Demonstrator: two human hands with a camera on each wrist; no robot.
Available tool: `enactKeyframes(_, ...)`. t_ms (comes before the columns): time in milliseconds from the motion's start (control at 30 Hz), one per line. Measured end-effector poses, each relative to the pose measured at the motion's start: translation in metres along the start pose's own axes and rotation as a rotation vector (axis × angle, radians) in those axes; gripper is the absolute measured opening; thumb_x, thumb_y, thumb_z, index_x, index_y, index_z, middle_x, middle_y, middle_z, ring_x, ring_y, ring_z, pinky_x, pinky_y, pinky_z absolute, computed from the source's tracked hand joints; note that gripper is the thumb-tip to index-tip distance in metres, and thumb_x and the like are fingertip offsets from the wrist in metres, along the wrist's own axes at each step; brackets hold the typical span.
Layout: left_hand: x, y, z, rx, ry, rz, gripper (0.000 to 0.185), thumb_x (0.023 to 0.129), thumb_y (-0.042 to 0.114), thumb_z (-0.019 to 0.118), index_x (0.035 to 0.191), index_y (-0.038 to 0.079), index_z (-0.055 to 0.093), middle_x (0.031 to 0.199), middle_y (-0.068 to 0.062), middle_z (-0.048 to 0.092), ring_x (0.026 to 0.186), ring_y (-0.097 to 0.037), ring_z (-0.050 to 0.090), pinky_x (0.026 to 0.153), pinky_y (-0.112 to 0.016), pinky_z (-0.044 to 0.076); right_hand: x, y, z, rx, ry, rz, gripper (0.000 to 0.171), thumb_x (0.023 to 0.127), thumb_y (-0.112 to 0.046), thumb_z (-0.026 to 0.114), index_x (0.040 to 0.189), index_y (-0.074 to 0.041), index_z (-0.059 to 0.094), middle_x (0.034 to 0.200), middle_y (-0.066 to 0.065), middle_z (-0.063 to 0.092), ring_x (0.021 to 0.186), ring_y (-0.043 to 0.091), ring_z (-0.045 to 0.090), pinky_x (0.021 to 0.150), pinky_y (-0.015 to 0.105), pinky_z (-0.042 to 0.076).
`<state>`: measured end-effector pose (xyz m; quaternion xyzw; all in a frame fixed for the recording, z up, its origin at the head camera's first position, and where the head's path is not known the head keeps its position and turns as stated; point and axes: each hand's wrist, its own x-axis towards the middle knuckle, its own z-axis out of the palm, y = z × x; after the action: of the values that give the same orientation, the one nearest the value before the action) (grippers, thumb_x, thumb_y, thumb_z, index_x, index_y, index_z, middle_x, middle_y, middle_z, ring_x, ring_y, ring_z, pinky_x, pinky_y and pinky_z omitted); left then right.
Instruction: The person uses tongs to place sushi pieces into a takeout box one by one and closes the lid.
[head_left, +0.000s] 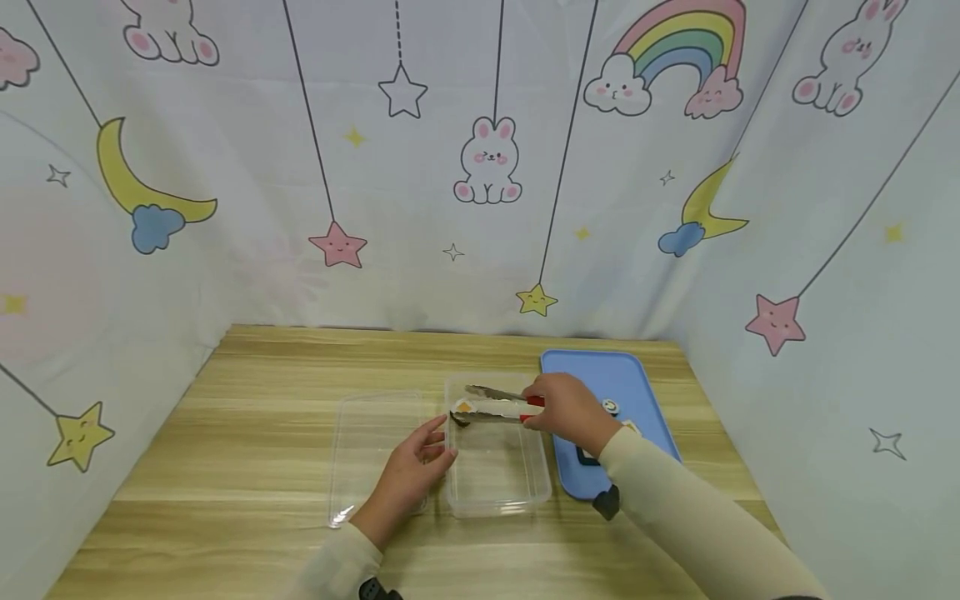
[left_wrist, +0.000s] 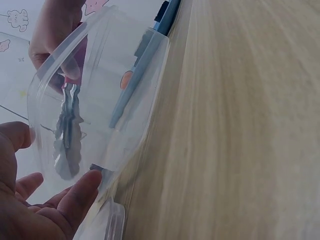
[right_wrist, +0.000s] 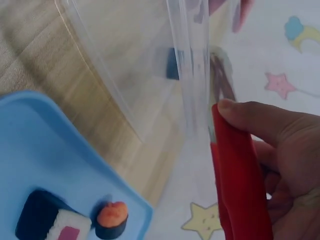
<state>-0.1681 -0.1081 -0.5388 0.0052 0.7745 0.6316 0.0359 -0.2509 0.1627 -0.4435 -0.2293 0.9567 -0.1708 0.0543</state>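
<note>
My right hand (head_left: 566,404) grips metal tongs (right_wrist: 242,175) by their red handles, reaching over the clear plastic box (head_left: 495,479). The tongs' arms stand apart in the head view. By their tips, at the box's far left, is a toy sushi piece (head_left: 462,407), white and orange on top with a dark side. In the right wrist view this dark piece (right_wrist: 172,64) shows through the box wall, low and apart from the tongs. My left hand (head_left: 408,467) is at the box's left side, fingers extended and fingertips at the wall.
A blue tray (head_left: 576,482) lies right of the box. It bears toy sushi, including a dark-wrapped white piece with a pink centre (right_wrist: 62,225) and an orange-topped roll (right_wrist: 112,220). A clear lid (head_left: 360,442) lies to the left. A patterned curtain (head_left: 420,283) hangs behind the table.
</note>
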Motion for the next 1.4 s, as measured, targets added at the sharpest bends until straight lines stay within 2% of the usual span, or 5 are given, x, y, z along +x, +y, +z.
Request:
enactKeyframes(200,-0.001,-0.002,0.001,-0.010,-0.014,-0.001,0.060,0.097,0.016,0.075,0.152,0.012,0.052,0.137,-0.022,0.062,0.122,-0.036,0.064,0.093,-0.044,0.057,-0.017,0.021,-0.020,0.094,0.068,0.068,0.049,0.082,-0.028,0.090,0.126,-0.012,0.075,0.108,0.000,0.071,0.091,0.016,0.064,0.075,0.035,0.056)
enactKeyframes(400,-0.001,-0.001,0.000,0.001,-0.009,0.010,0.061,0.097,0.018,0.075,0.153,0.012,0.051,0.136,-0.023,0.062,0.121,-0.036,0.065,0.093,-0.044,0.057,-0.043,0.063,-0.047,0.104,0.176,0.142,0.052,0.085,-0.031,0.088,0.129,-0.007,0.073,0.116,0.012,0.072,0.094,0.026,0.065,0.075,0.041,0.058)
enactKeyframes(633,0.002,-0.002,-0.001,-0.009,0.014,-0.004,0.061,0.097,0.015,0.075,0.153,0.011,0.051,0.136,-0.023,0.063,0.120,-0.035,0.066,0.094,-0.045,0.056,-0.071,0.114,-0.047,0.091,0.157,0.212,0.049,0.082,-0.026,0.090,0.122,-0.001,0.075,0.104,0.013,0.072,0.085,0.024,0.063,0.072,0.039,0.057)
enactKeyframes(900,0.001,-0.004,0.000,-0.024,-0.006,-0.002,0.060,0.097,0.015,0.075,0.153,0.013,0.052,0.135,-0.022,0.063,0.120,-0.035,0.066,0.095,-0.046,0.056,-0.101,0.112,-0.031,0.024,0.084,0.216,0.046,0.081,-0.024,0.091,0.120,-0.004,0.077,0.105,0.008,0.074,0.087,0.022,0.064,0.075,0.040,0.056)
enactKeyframes(1400,-0.001,-0.003,0.000,-0.026,-0.013,-0.015,0.061,0.098,0.015,0.074,0.154,0.015,0.051,0.136,-0.022,0.062,0.122,-0.035,0.065,0.092,-0.041,0.057,-0.093,0.106,-0.027,-0.129,0.071,0.232,0.047,0.080,-0.024,0.092,0.119,-0.002,0.077,0.105,0.010,0.075,0.090,0.025,0.065,0.084,0.049,0.056)
